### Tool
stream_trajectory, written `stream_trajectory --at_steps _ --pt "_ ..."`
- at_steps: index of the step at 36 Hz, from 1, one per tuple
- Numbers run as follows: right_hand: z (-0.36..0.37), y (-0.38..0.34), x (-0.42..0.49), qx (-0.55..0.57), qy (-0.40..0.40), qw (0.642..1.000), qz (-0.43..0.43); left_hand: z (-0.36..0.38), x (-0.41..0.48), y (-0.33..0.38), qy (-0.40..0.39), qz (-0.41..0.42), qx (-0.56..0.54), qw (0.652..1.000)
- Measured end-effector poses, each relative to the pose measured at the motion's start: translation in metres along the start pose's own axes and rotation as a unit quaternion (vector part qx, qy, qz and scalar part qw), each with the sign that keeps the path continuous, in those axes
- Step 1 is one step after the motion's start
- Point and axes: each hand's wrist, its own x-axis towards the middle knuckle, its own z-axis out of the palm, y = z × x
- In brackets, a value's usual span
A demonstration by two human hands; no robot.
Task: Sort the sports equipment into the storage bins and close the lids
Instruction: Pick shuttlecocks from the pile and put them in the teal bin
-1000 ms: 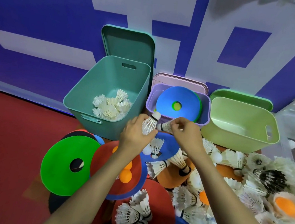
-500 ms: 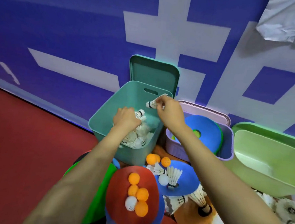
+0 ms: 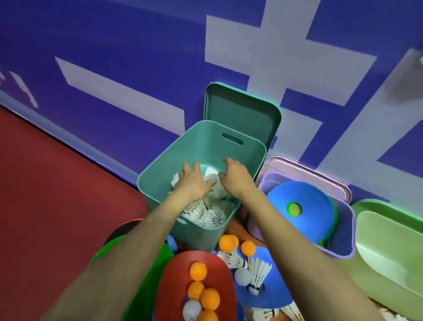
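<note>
Blue wall (image 3: pixel 114 36) backs an open teal bin (image 3: pixel 161 166), its lid (image 3: pixel 242 112) propped upright behind. Both hands reach over the rim: the left hand (image 3: pixel 194 183) spread flat above the shuttlecocks (image 3: pixel 208 214) heaped inside, the right hand (image 3: pixel 235 179) loosely open, seemingly empty. Nearby, a red disc (image 3: pixel 174 285) carries orange balls (image 3: pixel 210 298).

Down on the dark red floor (image 3: pixel 36 196), three open plastic tubs stood in a row along the blue-and-white wall (image 3: pixel 112 49): a teal tub (image 3: pixel 198 234) on the left, a lilac tub (image 3: pixel 339 249) just beside it, and a pale green tub (image 3: pixel 403 241) on the right. In front, flat round discs lay overlapping, with a green disc (image 3: pixel 165 255) and a black disc (image 3: pixel 119 231) at the pile's left edge.
</note>
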Motion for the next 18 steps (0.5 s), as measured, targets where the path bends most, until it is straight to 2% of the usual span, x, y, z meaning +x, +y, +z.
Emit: stream_trajectory --at_steps 8,10,14,15,18 --pt "-0.017 0.027 -0.105 0.126 0.151 0.979 -0.042 0.019 -0.083 0.023 0.134 0.121 0.116 0.977" --pt "-0.018 0.042 -0.137 0.141 0.17 0.975 -0.03 0.031 -0.106 0.03 0.178 0.159 0.105 0.965" --pt "-0.012 0.082 -0.193 0.14 0.176 0.974 0.007 0.069 -0.14 0.035 0.268 0.301 0.047 0.914" --pt "-0.008 0.092 -0.202 0.136 0.161 0.977 0.017 0.078 -0.145 0.033 0.261 0.324 0.031 0.909" --pt "0.003 0.122 -0.224 0.12 0.098 0.987 0.047 0.108 -0.154 0.031 0.17 0.341 0.007 0.924"
